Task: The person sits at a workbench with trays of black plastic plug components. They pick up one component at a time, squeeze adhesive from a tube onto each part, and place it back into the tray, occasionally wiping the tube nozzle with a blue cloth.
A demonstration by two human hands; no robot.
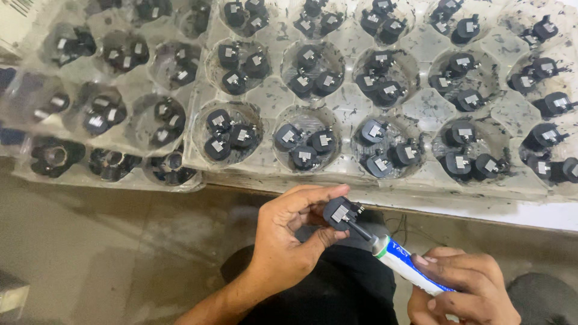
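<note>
While a head-worn camera looks down over a dusty workbench (90,241), rows of small black components are seen sorted into clear moulded trays. At far left, a second tray (96,102) lies overlapped by its neighbour, its cups blurred but evidently filled with the same dark parts. To its right, the main clear tray (415,108) is spread along the bench edge, each round cup loaded with two or three black pieces bearing a pale metal tab, apparently grouped so that they can be picked out one at a time.

Below the trays, the left hand (289,241) is raised over the lap, its thumb and fingers pinched closed on a single black component (342,213), which is held tilted with its tabbed face turned up toward the camera, seemingly so that the face can be reached. Touching that piece from the lower right is the dark nozzle (361,232) of a white and blue tube (409,268). The tube is gripped lower down by the right hand (463,289), whose fingers are wrapped tightly round its body, a hold that suits squeezing. Dark trousers (337,289) are visible beneath both hands.
</note>
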